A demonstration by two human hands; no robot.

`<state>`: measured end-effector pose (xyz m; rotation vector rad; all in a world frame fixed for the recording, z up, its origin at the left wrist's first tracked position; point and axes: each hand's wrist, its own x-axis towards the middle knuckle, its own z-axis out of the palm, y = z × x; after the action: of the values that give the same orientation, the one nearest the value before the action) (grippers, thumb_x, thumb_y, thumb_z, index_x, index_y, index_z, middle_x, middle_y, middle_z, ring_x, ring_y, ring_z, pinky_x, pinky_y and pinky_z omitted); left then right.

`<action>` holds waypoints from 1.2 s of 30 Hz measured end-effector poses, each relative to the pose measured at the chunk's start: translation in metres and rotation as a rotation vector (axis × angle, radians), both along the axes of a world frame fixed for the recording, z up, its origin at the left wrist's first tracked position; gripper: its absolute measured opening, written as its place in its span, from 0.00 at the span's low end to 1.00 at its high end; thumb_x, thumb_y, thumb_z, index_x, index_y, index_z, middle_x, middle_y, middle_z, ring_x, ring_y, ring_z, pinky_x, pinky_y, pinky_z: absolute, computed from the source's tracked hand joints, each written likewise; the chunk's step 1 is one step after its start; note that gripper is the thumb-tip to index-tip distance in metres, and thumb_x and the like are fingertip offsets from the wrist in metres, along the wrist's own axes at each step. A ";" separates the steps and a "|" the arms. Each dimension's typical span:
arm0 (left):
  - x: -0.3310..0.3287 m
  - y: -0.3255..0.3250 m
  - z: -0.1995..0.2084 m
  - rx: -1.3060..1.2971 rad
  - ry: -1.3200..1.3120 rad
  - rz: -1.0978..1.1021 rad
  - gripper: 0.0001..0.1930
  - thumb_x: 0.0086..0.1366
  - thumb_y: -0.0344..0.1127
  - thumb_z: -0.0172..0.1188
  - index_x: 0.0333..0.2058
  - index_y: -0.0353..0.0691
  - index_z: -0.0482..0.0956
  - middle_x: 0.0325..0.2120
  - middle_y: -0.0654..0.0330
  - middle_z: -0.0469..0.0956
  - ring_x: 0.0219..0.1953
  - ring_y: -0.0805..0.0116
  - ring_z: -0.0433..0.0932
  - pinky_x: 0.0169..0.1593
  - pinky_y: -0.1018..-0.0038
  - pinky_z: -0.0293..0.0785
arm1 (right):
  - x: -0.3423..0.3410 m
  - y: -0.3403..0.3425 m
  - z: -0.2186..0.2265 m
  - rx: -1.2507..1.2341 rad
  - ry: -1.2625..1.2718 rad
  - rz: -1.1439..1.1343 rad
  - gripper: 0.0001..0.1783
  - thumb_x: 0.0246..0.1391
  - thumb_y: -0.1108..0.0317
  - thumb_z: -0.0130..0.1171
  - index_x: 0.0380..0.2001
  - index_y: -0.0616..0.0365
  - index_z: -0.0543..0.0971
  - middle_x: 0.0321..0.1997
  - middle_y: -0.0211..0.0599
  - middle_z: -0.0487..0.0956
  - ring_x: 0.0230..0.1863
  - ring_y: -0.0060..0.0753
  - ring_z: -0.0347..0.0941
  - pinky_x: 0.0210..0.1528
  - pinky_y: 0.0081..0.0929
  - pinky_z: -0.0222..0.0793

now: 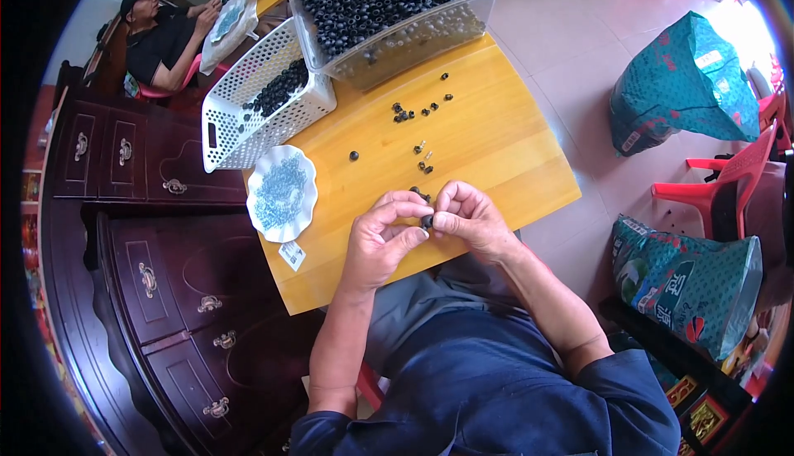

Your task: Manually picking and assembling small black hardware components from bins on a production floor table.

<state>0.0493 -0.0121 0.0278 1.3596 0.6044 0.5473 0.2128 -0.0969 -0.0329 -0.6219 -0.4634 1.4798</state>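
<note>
My left hand (382, 239) and my right hand (473, 223) meet over the near edge of the yellow wooden table (496, 137). Between their fingertips is a small round black plastic part (427, 222). The left thumb and forefinger pinch it from one side, while the right thumb presses against its other side. Fingers partly cover the part, so its details are hidden. Just beyond the fingertips lie a few dark pieces (420, 194). Left of my left hand, a white scalloped dish (307, 176) holds many small clear bluish pieces (281, 193).
A clear bin (389, 63) full of black parts and a white perforated basket (223, 137) stand at the far left. Loose black pieces (403, 113) and one round part (354, 156) lie on the table. Teal sacks (662, 84) and red chairs are right; a dark cabinet (190, 274) is left. Another person (161, 42) sits far left.
</note>
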 end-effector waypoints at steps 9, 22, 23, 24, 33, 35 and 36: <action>0.001 -0.004 0.000 0.043 -0.012 0.017 0.12 0.60 0.24 0.66 0.44 0.33 0.81 0.48 0.57 0.74 0.50 0.70 0.75 0.49 0.76 0.77 | -0.002 0.002 0.005 -0.002 0.007 -0.004 0.09 0.58 0.70 0.65 0.35 0.55 0.73 0.33 0.30 0.80 0.34 0.18 0.74 0.40 0.18 0.71; 0.004 -0.006 0.012 0.372 0.115 0.018 0.13 0.56 0.22 0.69 0.42 0.34 0.83 0.44 0.55 0.79 0.42 0.68 0.80 0.43 0.76 0.80 | 0.002 0.000 0.003 0.028 0.002 0.035 0.11 0.57 0.69 0.67 0.34 0.55 0.72 0.33 0.30 0.80 0.34 0.19 0.75 0.39 0.18 0.72; 0.004 -0.007 0.011 0.371 0.115 0.019 0.13 0.56 0.22 0.69 0.42 0.34 0.83 0.44 0.55 0.79 0.42 0.68 0.80 0.43 0.76 0.80 | 0.002 0.000 0.003 0.027 0.003 0.036 0.11 0.57 0.69 0.67 0.34 0.55 0.72 0.33 0.30 0.80 0.34 0.19 0.75 0.39 0.18 0.72; 0.006 -0.008 0.010 0.374 0.095 0.029 0.13 0.56 0.22 0.69 0.41 0.34 0.83 0.43 0.55 0.79 0.42 0.69 0.80 0.43 0.76 0.79 | 0.002 0.000 0.002 0.026 -0.002 0.032 0.12 0.56 0.69 0.68 0.34 0.55 0.72 0.32 0.30 0.80 0.33 0.19 0.75 0.39 0.18 0.72; 0.008 -0.011 0.001 0.310 0.009 0.051 0.10 0.56 0.22 0.69 0.38 0.32 0.82 0.41 0.58 0.78 0.42 0.70 0.78 0.47 0.77 0.76 | 0.001 0.001 -0.001 0.048 0.069 0.031 0.13 0.54 0.69 0.69 0.33 0.55 0.72 0.32 0.29 0.80 0.33 0.19 0.75 0.38 0.18 0.71; 0.007 -0.011 0.003 0.271 0.020 0.055 0.11 0.56 0.22 0.69 0.39 0.31 0.82 0.42 0.58 0.77 0.44 0.70 0.77 0.49 0.78 0.75 | 0.000 0.002 -0.002 0.042 0.083 0.036 0.13 0.54 0.70 0.69 0.33 0.55 0.72 0.32 0.29 0.80 0.33 0.19 0.75 0.39 0.18 0.70; 0.009 -0.011 0.005 0.295 0.034 0.053 0.10 0.56 0.21 0.69 0.38 0.31 0.82 0.42 0.58 0.77 0.43 0.70 0.78 0.49 0.78 0.75 | 0.001 0.001 -0.004 0.022 0.065 0.029 0.13 0.54 0.70 0.70 0.33 0.54 0.72 0.32 0.28 0.80 0.33 0.18 0.75 0.39 0.18 0.70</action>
<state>0.0579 -0.0233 0.0331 1.6366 0.6057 0.6770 0.2137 -0.0959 -0.0364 -0.5506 -0.4395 1.5158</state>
